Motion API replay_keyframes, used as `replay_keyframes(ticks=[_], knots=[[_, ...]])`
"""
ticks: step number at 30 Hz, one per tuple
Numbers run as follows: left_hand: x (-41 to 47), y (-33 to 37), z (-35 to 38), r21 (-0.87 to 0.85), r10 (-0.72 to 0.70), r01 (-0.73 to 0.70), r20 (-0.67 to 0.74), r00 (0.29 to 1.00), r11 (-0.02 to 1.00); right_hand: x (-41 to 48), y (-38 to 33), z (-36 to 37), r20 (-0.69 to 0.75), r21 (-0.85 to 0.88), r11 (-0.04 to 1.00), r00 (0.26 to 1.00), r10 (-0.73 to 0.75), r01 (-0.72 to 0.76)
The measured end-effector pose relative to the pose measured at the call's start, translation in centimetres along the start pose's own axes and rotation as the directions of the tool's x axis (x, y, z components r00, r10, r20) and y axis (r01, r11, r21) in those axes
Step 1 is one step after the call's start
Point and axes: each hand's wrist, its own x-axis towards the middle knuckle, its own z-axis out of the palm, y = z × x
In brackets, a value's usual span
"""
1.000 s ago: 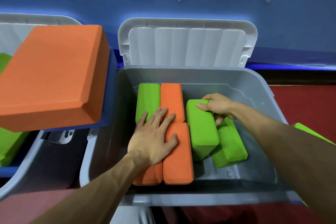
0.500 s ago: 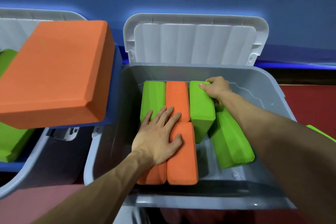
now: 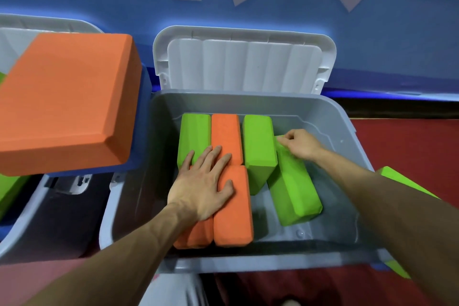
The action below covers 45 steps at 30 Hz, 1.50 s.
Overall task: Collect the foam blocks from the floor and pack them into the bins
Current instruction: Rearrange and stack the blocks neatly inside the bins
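Green foam blocks (image 3: 258,143), orange foam blocks (image 3: 232,206) packed upright, grey bin (image 3: 342,126).

Red floor (image 3: 409,146) carries grey bin (image 3: 248,263); green block (image 3: 400,180).

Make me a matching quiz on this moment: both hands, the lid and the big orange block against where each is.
1 left hand
2 right hand
3 lid
4 big orange block

a stands open behind the bin
b lies flat on orange blocks
c sits left of the bin
d grips the tilted green block

Pairs: 1-b, 2-d, 3-a, 4-c
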Motion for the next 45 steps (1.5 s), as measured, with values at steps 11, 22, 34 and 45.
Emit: replay_keyframes(ticks=[11,22,34,45], knots=[[0.0,-0.3,0.3,-0.019,0.012,-0.012,-0.019,1.0,1.0,-4.6,4.3,4.4,0.349,-0.589,0.795,0.842,0.412,-0.145],[-0.2,-0.2,0.1,-0.038,0.011,-0.012,-0.028,1.0,0.999,-5.7,0.0,-3.4,0.298,-0.292,0.928,0.9,0.317,-0.231],[-0.2,-0.2,0.3,-0.006,0.007,-0.007,-0.023,1.0,1.0,-5.1,-0.9,-5.3,-0.055,-0.121,0.965,0.973,0.225,-0.23],[-0.1,0.0,0.0,-0.01,-0.01,0.01,-0.027,1.0,1.0,-1.9,0.5,-1.7,-0.086,0.318,0.948,0.995,0.049,-0.019]])
